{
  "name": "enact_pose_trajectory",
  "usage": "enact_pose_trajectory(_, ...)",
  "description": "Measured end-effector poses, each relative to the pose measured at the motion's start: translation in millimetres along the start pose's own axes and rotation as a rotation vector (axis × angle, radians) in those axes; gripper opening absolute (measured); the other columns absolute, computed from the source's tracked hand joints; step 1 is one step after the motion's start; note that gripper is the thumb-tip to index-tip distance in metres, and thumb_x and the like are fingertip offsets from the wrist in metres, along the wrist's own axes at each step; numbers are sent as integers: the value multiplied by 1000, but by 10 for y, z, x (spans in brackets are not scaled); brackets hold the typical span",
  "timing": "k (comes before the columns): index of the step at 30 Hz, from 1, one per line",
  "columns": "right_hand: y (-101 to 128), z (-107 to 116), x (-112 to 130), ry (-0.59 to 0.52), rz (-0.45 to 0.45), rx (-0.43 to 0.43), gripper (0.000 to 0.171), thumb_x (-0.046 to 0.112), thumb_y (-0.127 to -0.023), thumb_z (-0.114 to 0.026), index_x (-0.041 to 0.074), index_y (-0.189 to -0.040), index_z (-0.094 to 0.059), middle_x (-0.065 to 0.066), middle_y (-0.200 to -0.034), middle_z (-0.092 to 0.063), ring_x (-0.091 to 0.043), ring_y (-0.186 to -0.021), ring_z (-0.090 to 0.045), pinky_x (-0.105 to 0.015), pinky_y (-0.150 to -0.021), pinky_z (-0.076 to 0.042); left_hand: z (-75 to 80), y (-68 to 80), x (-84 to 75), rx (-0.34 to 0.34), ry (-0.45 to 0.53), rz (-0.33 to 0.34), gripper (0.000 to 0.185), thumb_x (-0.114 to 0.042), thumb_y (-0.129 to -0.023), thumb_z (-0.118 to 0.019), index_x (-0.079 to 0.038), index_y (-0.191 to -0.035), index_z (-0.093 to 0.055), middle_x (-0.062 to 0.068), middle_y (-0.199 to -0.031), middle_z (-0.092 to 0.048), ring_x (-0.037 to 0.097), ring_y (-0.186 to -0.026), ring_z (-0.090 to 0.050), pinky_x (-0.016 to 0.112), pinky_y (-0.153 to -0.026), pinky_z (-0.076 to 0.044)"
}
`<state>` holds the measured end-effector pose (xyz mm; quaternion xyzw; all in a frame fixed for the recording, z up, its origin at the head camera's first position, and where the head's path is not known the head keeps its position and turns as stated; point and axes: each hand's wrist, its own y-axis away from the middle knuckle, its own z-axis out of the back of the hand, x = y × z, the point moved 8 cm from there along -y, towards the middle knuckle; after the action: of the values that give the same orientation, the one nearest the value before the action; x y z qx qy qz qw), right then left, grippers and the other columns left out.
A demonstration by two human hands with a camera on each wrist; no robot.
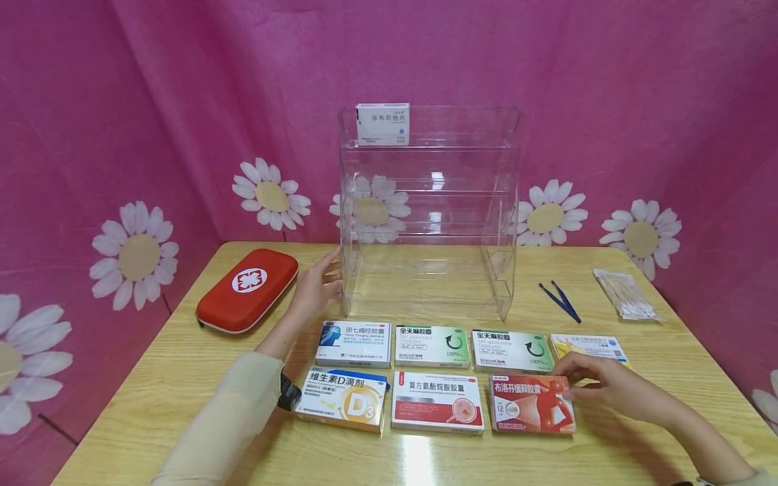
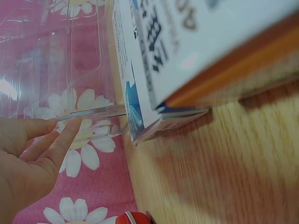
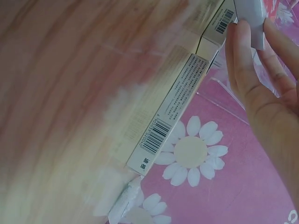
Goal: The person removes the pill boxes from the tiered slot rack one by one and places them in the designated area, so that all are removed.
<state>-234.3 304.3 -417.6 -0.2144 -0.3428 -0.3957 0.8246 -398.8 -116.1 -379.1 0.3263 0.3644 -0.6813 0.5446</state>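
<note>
At the near right of the box rows, my right hand (image 1: 614, 391) pinches the right end of a red medicine box (image 1: 529, 405). In the right wrist view, the thumb and fingers lie on either side of the box's pale end (image 3: 251, 23). My left hand (image 1: 313, 290) reaches to the left side of a clear tiered display rack (image 1: 428, 297). Its fairly straight fingers (image 2: 67, 137) touch the rack's side edge in the left wrist view. A white medicine box (image 1: 383, 125) stands in the top tier, at the left.
Before the rack lie two rows of medicine boxes, among them a vitamin D box (image 1: 340, 401), a red-and-white box (image 1: 437, 401) and a green-and-white box (image 1: 431, 345). A red first-aid case (image 1: 249, 290) lies left; blue tweezers (image 1: 560, 302) and packed cotton swabs (image 1: 626, 293) lie right.
</note>
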Motion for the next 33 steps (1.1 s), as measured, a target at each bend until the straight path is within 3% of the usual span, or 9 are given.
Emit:
enact_pose_trajectory(6,2,-45,-71,23,-30,36,20,11,-92,-65,13,-111,-62,4,-101,-65,2,-90,-60,-16,-73,-56,4,4,-3,0,0,11,70,5,-92,-60,-16,-153,-34,22,-141,-55,37,-120,-62,42,-88,-59)
enact_pose_trajectory(26,-13,-81,-130,96,-95,59,18,19,-94,-64,11,-111,-64,5,-101,-68,9,-89,-59,-15,-71,-54,7,-3,4,11,7,31,70,4,-93,-59,-18,-154,-32,20,-144,-53,36,-123,-61,42,-91,-58)
enact_pose_trajectory(33,19,-21,-38,105,-22,7,17,6,-92,-64,4,-109,-64,-1,-100,-70,7,-90,-62,-18,-71,-56,1,-13,3,4,31,-10,69,9,-91,-58,-11,-153,-34,25,-140,-54,39,-119,-62,42,-86,-61)
